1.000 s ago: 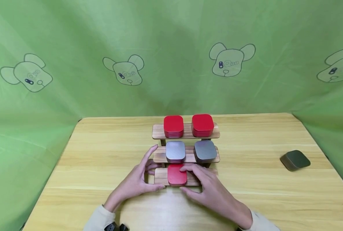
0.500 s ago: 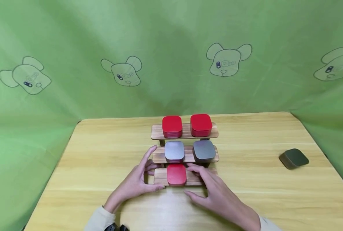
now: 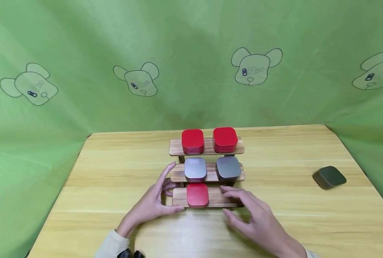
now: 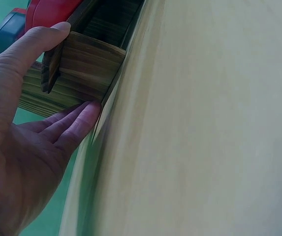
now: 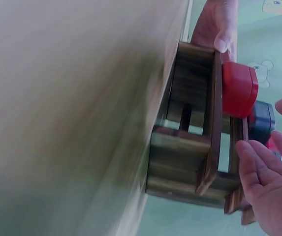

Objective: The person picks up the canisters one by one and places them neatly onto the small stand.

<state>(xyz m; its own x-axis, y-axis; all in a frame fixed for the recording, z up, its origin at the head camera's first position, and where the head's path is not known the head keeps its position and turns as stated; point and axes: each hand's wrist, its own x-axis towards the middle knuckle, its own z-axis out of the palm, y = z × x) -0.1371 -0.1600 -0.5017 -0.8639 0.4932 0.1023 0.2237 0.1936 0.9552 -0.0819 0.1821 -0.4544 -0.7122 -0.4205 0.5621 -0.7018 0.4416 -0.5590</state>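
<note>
A three-tier wooden display stand [image 3: 217,197] stands on the table. Its bottom shelf bears a red square tin [image 3: 197,195] left of the middle. Two silver-lidded tins [image 3: 195,168] sit on the middle shelf, and two red tins [image 3: 192,140] on the top one. My left hand [image 3: 151,202] holds the stand's left end, thumb at the bottom shelf's front edge and fingers against the side panel [image 4: 89,66]. Around the bottom shelf's right end, my right hand [image 3: 255,218] is spread with thumb and fingers apart, holding nothing. Whether its fingertips touch the wood, I cannot tell.
A dark square tin [image 3: 330,177] lies on the table far to the right. The light wooden table [image 3: 114,154] reaches back to a green cloth [image 3: 191,89] printed with bear heads, which also hangs at both sides.
My right hand has let go of the red tin on the bottom shelf and moved right, to the shelf's right end. My left hand has stayed on the stand.
</note>
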